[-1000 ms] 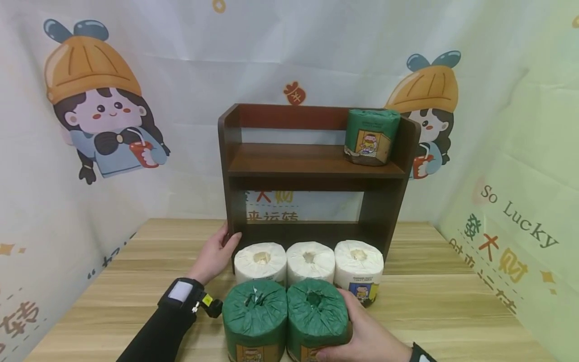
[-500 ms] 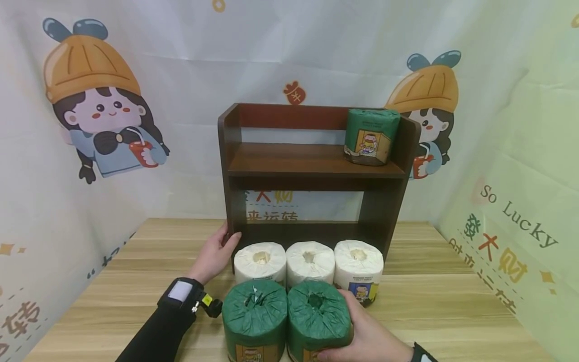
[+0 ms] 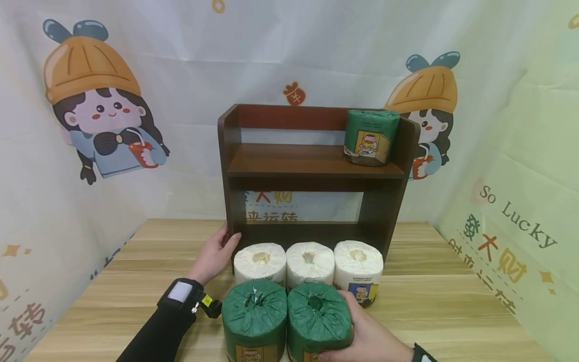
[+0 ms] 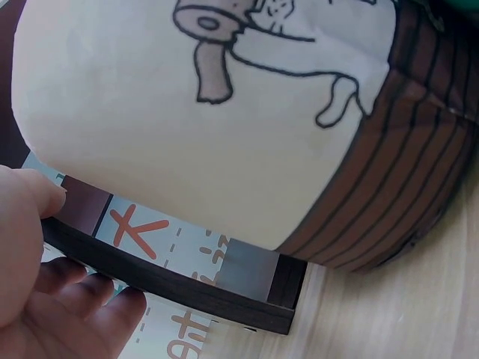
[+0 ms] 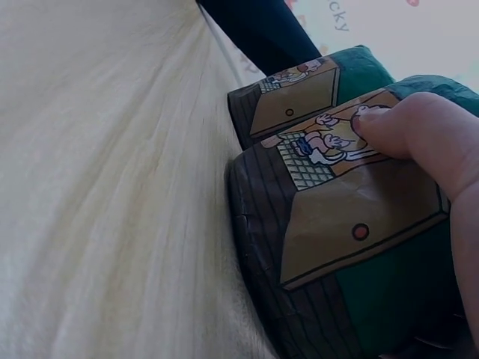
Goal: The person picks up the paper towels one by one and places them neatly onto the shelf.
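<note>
My left hand [image 3: 217,255] holds the left side panel of a dark brown two-tier shelf [image 3: 316,160]; in the left wrist view the thumb lies on one side of the panel [image 4: 172,280] and the fingers on the other. With my right hand [image 3: 368,329] I grip a green-wrapped toilet roll [image 3: 318,311], thumb on its printed front. It stands upright beside a second green toilet roll [image 3: 255,311]. Behind them three white-wrapped toilet rolls [image 3: 261,261] stand in a row before the shelf. Another green toilet roll [image 3: 372,137] sits at the right end of the upper tier.
A light wood-grain table [image 3: 434,301] carries everything. Printed cloth [image 3: 190,75] hangs behind and along both sides. The white rolls stand close in front of the lower tier. A small camera [image 3: 211,307] on my left wrist is close to the left green roll.
Over the last second the gripped green roll has shifted very slightly toward me along with my right hand. My left hand keeps its place on the shelf panel.
</note>
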The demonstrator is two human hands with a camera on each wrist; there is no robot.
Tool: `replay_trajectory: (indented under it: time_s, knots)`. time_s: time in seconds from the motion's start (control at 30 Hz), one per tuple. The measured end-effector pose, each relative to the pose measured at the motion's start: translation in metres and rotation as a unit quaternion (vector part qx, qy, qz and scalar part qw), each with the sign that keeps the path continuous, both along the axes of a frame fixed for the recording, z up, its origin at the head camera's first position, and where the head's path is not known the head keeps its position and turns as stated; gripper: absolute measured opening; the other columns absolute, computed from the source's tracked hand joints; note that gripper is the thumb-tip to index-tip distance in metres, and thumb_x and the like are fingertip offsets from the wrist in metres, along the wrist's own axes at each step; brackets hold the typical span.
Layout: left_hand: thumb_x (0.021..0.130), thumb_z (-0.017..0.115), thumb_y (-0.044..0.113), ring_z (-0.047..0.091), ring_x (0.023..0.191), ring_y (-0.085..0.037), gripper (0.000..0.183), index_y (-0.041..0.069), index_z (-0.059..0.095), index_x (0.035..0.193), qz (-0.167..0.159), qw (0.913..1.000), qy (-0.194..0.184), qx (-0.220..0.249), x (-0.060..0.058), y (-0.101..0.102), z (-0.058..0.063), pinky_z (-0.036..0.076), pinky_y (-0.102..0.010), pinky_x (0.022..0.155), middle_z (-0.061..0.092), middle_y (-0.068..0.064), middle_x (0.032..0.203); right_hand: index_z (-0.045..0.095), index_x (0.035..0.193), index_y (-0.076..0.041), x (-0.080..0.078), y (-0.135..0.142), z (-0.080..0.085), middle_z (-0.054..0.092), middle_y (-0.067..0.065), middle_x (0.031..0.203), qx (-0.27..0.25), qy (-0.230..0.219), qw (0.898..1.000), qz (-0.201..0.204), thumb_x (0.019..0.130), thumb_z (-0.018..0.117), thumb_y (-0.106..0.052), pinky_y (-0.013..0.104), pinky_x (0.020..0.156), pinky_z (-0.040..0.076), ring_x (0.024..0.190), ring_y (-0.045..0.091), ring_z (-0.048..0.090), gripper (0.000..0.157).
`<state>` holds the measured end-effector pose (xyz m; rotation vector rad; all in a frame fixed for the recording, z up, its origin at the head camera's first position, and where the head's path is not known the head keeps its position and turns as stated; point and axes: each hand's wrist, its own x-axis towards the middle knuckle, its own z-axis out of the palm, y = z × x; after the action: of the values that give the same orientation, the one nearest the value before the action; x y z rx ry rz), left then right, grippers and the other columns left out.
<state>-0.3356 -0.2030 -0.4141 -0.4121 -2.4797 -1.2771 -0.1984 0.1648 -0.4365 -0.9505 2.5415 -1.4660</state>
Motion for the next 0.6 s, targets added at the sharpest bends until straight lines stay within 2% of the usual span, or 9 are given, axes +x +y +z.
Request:
replay_trajectory:
  time_s: [0.2,0.43,0.6]
  knots:
    - [0.106,0.048,0.036,0.044,0.125,-0.032,0.055,0.020,0.029,0.156,-0.002,1.0000,-0.004,0.003,0.0001,0.0006,0.0007,0.042,-0.056,0.100,0.044,-0.016,0.145,0.030,0.144,-0.026,-0.0006,-0.0004,-0.0011,0.045,-0.009,0.137,0.000,0.022,1.000,-0.001,0.069,0.091,-0.044,0.053,0.099,0.040,0.121,0.016,0.045,0.099]
    - [0.106,0.048,0.039,0.044,0.125,-0.032,0.057,0.022,0.028,0.156,-0.005,0.9999,-0.009,0.006,-0.0010,0.0001,-0.0003,0.042,-0.056,0.100,0.043,-0.016,0.145,0.032,0.143,-0.026,-0.0007,0.0004,-0.0009,0.046,-0.010,0.136,0.001,0.023,1.000,-0.010,0.068,0.091,-0.043,0.053,0.099,0.040,0.120,0.015,0.047,0.097]
    - [0.106,0.048,0.039,0.044,0.124,-0.032,0.057,0.021,0.027,0.156,-0.004,0.9999,-0.012,0.006,-0.0015,-0.0006,-0.0006,0.042,-0.056,0.099,0.044,-0.016,0.145,0.031,0.143,-0.027,-0.0017,0.0016,-0.0007,0.046,-0.008,0.136,0.007,0.047,0.999,-0.007,0.067,0.092,-0.042,0.050,0.097,0.043,0.118,0.016,0.048,0.098]
